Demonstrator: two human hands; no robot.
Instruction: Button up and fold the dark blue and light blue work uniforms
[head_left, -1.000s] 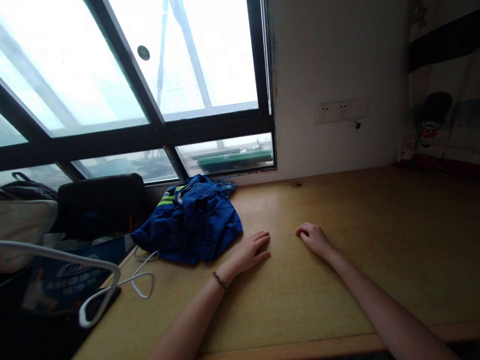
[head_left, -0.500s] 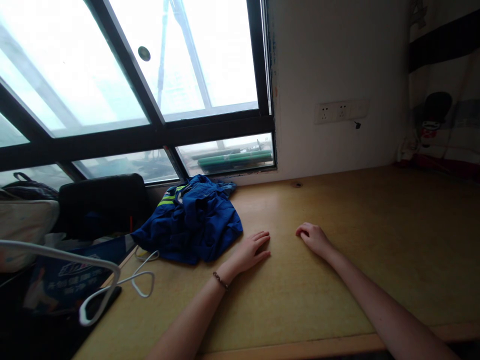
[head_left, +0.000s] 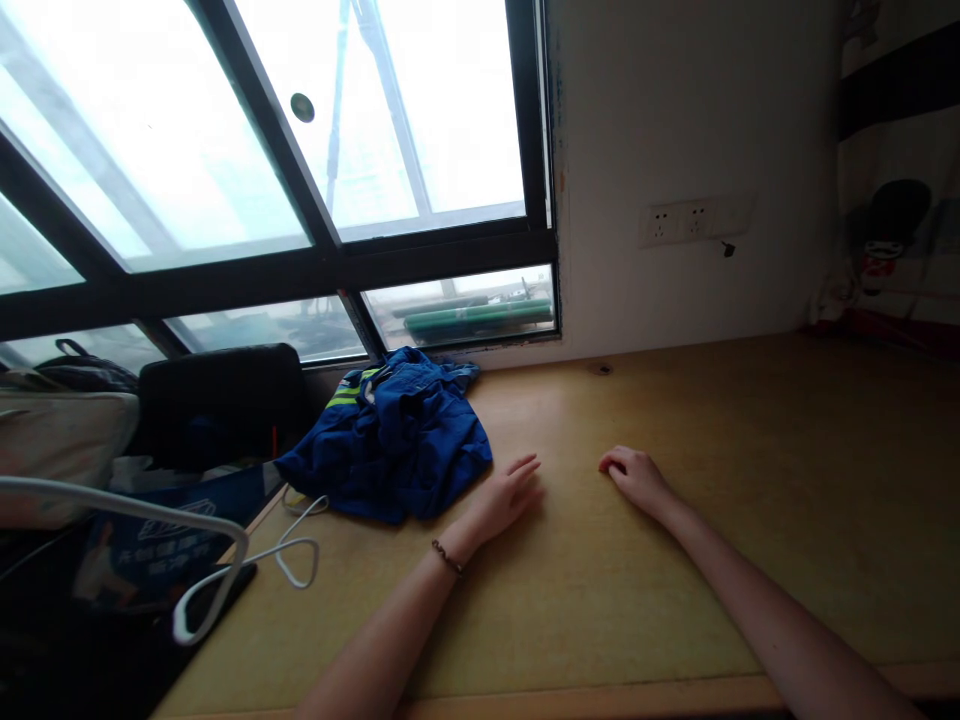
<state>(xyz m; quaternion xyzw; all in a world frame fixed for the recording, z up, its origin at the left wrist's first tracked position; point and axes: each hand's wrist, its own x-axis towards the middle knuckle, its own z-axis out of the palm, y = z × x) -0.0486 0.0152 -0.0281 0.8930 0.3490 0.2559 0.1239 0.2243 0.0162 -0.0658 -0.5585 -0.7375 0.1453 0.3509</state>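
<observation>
My left hand [head_left: 504, 502], with a dark beaded bracelet [head_left: 447, 556] at its wrist, is over the wooden table [head_left: 570, 600]. Its fingers are stretched out and hold nothing; the thumb side is smeared by motion. Just beyond it to the left lies a crumpled blue garment [head_left: 420, 440] with yellow-green stripes, apart from the fingertips. My right hand [head_left: 637, 480] rests on the tabletop to the right, fingers curled in and closed. Nothing shows in it, and its palm is turned away from view.
A white cable [head_left: 296, 560] loops over the table's left edge. A black chair back [head_left: 217, 405], a printed blue bag [head_left: 161, 545] and a pale bag [head_left: 67, 450] stand beyond that edge. Behind are a window [head_left: 435, 120], a wall socket [head_left: 679, 220] and a patterned curtain [head_left: 892, 170].
My left hand has tilted, its thumb side lifting and blurring. My right hand keeps its curled shape on the table. The whole view has shifted slightly, so things appear farther right.
</observation>
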